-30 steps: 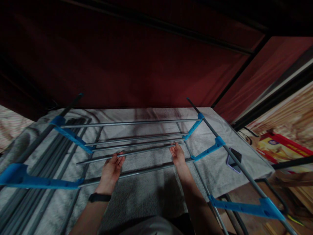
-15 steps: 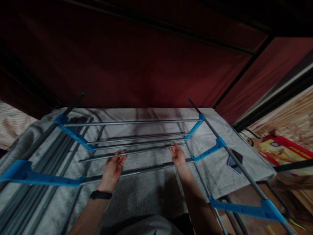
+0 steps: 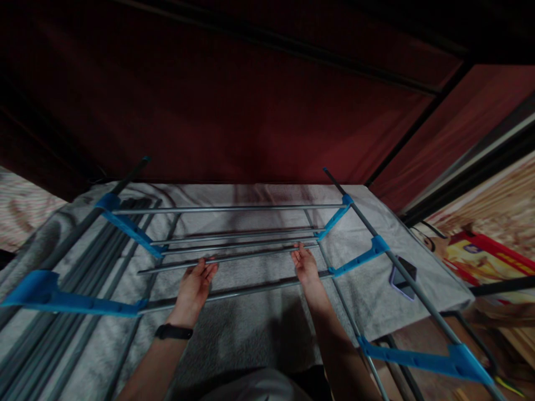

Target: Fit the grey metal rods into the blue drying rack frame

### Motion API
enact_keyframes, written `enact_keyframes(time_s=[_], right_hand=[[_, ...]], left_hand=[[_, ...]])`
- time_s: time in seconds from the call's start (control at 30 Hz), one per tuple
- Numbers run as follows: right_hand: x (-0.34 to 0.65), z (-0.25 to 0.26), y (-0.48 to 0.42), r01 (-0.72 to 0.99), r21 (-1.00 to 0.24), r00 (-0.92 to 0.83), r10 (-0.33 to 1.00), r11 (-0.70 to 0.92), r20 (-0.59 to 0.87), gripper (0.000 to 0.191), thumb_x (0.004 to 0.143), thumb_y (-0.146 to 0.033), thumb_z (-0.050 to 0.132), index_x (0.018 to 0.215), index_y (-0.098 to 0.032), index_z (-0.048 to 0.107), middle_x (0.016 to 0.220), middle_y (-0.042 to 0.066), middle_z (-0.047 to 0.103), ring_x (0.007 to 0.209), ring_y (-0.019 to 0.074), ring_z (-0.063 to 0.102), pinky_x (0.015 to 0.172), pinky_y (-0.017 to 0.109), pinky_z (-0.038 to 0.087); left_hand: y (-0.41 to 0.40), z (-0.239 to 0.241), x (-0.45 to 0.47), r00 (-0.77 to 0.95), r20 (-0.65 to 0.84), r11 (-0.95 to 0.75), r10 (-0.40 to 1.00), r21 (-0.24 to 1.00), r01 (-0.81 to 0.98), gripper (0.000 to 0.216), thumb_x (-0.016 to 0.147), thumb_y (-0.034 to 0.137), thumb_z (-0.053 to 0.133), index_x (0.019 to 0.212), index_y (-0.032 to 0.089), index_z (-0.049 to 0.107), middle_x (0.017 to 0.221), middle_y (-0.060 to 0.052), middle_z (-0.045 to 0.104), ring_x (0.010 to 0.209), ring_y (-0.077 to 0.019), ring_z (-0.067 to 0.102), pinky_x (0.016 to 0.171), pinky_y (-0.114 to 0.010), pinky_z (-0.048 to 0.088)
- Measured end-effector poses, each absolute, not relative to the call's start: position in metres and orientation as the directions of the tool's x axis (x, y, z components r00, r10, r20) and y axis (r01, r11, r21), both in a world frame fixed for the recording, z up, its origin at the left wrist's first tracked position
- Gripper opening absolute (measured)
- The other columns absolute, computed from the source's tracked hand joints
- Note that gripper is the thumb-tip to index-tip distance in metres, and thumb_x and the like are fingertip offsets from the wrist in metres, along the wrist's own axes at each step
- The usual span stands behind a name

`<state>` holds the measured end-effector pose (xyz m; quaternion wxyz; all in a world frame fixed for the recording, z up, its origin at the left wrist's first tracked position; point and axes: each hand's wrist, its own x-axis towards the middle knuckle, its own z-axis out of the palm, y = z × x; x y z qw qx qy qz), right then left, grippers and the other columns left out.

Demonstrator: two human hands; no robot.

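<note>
Between my two hands lies a thin grey metal tube (image 3: 251, 255), slightly slanted, its left end loose. My left hand (image 3: 195, 284) pinches it left of the middle, with a black band on the wrist. Near its right end my right hand (image 3: 305, 264) has its fingers closed on it. Around them stands a rack frame of grey tubes joined by blue plastic brackets (image 3: 100, 303). A crossbar (image 3: 251, 291) runs just nearer to me, joined to brackets at both ends. Farther off, a back crossbar (image 3: 229, 209) spans the two sides, with two more thin tubes (image 3: 238, 236) in between.
A grey blanket (image 3: 368, 312) covers the surface under the frame. Several loose tubes (image 3: 79, 284) lie bundled at the left. A phone (image 3: 403, 278) rests at the right, under a side tube. Beyond are a dark red curtain (image 3: 251, 122) and a red and yellow box (image 3: 489, 256).
The view has shifted very slightly. Both hands keep their hold on the tube, and its position within the frame looks nearly the same.
</note>
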<state>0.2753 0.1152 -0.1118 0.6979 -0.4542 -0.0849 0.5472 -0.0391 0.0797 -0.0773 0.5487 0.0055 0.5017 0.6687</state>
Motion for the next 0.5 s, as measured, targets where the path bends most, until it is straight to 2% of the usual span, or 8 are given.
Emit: enact_keyframes(time_s=[0.1,0.23,0.5], right_hand=[[0.2747,-0.1120,0.1156,-0.679,-0.734,0.410,0.836,0.012,-0.366,0.026,0.077,-0.028,0.085,0.074,-0.025,0.060,0.076,-0.005,0.072,0.068,0.0109,0.066,0.073,0.026,0.057],[0.2755,-0.1126,0.1152,-0.701,-0.712,0.418,0.831,0.038,-0.367,0.021,0.079,-0.028,0.082,0.077,-0.025,0.062,0.076,-0.005,0.072,0.067,0.0105,0.066,0.071,0.026,0.056],[0.2766,-0.1118,0.1167,-0.663,-0.748,0.428,0.825,0.008,-0.370,0.016,0.082,-0.032,0.077,0.079,-0.025,0.063,0.074,-0.005,0.072,0.066,0.0113,0.067,0.071,0.025,0.054]], left_hand=[[0.0803,-0.0772,-0.0385,-0.399,-0.558,0.117,0.728,0.675,-0.729,0.023,0.094,0.004,0.057,0.074,0.014,0.063,0.075,-0.004,0.070,0.071,-0.0136,0.071,0.079,-0.030,0.062],[0.0797,-0.0774,-0.0387,-0.386,-0.556,0.124,0.736,0.672,-0.730,0.025,0.095,0.003,0.056,0.074,0.014,0.063,0.071,-0.003,0.068,0.070,-0.0134,0.070,0.081,-0.030,0.062],[0.0794,-0.0750,-0.0404,-0.406,-0.561,0.085,0.722,0.654,-0.752,0.032,0.103,0.011,0.045,0.078,0.015,0.065,0.079,-0.005,0.072,0.076,-0.0135,0.071,0.081,-0.030,0.061]])
